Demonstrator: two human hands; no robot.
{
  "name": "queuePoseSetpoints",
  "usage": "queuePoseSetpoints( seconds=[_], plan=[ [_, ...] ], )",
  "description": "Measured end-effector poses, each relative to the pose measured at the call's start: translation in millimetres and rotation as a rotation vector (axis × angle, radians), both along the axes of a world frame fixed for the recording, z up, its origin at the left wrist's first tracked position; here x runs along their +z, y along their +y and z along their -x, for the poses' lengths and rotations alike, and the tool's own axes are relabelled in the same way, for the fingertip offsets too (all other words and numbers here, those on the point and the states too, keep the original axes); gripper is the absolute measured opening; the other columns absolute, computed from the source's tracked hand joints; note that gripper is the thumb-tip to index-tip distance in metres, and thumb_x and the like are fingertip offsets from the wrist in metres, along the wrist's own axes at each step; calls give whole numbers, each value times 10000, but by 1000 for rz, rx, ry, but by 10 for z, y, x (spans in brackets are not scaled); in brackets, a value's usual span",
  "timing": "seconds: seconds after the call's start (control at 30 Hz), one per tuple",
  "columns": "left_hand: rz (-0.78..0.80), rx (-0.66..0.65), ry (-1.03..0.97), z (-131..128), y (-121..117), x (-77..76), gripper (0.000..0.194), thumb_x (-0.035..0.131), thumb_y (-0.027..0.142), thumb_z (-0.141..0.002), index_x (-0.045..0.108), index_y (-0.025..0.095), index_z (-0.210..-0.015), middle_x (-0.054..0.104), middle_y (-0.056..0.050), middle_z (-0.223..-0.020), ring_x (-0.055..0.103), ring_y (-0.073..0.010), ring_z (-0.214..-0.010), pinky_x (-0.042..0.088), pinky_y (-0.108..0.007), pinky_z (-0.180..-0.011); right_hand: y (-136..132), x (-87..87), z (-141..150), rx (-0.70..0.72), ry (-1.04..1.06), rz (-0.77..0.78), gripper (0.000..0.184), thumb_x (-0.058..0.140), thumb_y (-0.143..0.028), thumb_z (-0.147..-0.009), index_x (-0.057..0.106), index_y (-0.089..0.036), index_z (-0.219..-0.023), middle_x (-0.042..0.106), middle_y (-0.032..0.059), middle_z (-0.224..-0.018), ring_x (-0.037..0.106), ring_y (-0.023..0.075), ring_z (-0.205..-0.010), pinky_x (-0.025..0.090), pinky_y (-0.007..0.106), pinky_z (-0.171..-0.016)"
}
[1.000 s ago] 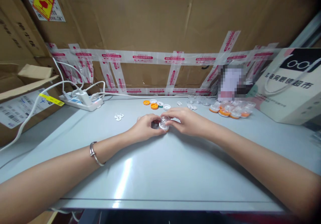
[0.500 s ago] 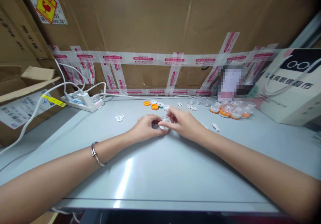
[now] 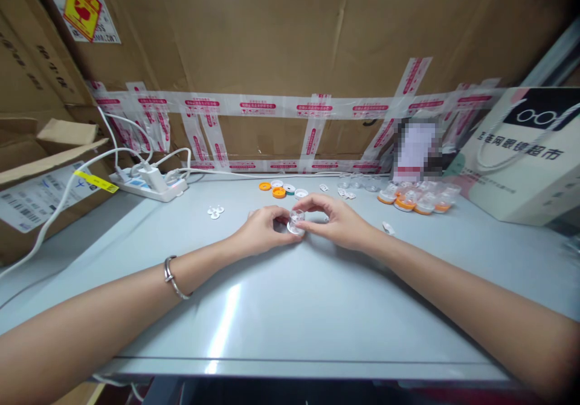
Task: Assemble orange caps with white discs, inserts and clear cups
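Observation:
Both my hands meet at the middle of the grey table (image 3: 290,308). My left hand (image 3: 263,230), with a metal bracelet on its wrist, pinches a small clear plastic cup on a white base (image 3: 295,221). My right hand (image 3: 338,219) grips the same clear cup from the other side, fingers curled over its top. Just beyond the hands lie loose orange and white round caps (image 3: 281,188). A small white piece (image 3: 388,228) lies by my right wrist.
A cluster of clear cups with orange bases (image 3: 419,199) stands at the back right beside a white paper bag (image 3: 525,157). A white power strip (image 3: 147,184) with cables sits back left. Small white parts (image 3: 215,211) lie nearby. Taped cardboard boxes wall the back.
My right hand has shifted slightly around the clear cup, its fingers re-gripping the top. My left hand keeps its hold and place.

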State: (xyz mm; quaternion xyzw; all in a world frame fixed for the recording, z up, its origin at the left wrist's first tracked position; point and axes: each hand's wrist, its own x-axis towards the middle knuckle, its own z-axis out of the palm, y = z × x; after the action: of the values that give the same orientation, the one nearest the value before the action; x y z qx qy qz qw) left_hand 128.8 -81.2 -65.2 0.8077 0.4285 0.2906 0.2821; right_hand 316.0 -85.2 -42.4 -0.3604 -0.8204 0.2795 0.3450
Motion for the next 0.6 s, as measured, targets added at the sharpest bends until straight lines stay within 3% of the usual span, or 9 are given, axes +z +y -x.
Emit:
queuePoseSetpoints(
  seconds=[0.23, 0.37, 0.43, 0.6],
  plan=[
    [6, -5, -19, 15, 33, -34, 309, 651, 425, -664, 634, 164, -827, 649, -16, -833, 583, -171, -781, 428, -237, -695, -60, -183, 135, -236, 89, 0, 349, 639, -316, -720, 530, -209, -1034, 570, 22, -850, 576, 173, -817, 467, 353, -780],
    [-2, -1, -4, 20, 37, -31, 305, 648, 422, -668, 636, 167, -836, 649, -16, -832, 581, -173, -780, 424, -236, -680, -52, -195, 116, -92, 155, 8, 388, 605, -250, -750, 466, -233, -1112, 575, 54, -1062, 548, 181, -1014, 404, 386, -916],
    [3, -5, -8, 17, 37, -32, 306, 645, 429, -673, 636, 177, -847, 652, -11, -840, 583, -175, -792, 422, -236, -686, -37, -195, 106, -42, 177, 22, 394, 596, -231, -761, 442, -241, -1124, 593, 47, -1040, 554, 174, -1015, 378, 399, -943],
    [7, -17, -2, 3, 30, -27, 273, 643, 417, -680, 629, 186, -826, 649, -4, -847, 583, -178, -812, 418, -240, -716, -22, -203, 132, -155, 171, 27, 406, 675, -274, -693, 470, -228, -1040, 557, 11, -886, 554, 170, -864, 426, 375, -839]
  ],
)
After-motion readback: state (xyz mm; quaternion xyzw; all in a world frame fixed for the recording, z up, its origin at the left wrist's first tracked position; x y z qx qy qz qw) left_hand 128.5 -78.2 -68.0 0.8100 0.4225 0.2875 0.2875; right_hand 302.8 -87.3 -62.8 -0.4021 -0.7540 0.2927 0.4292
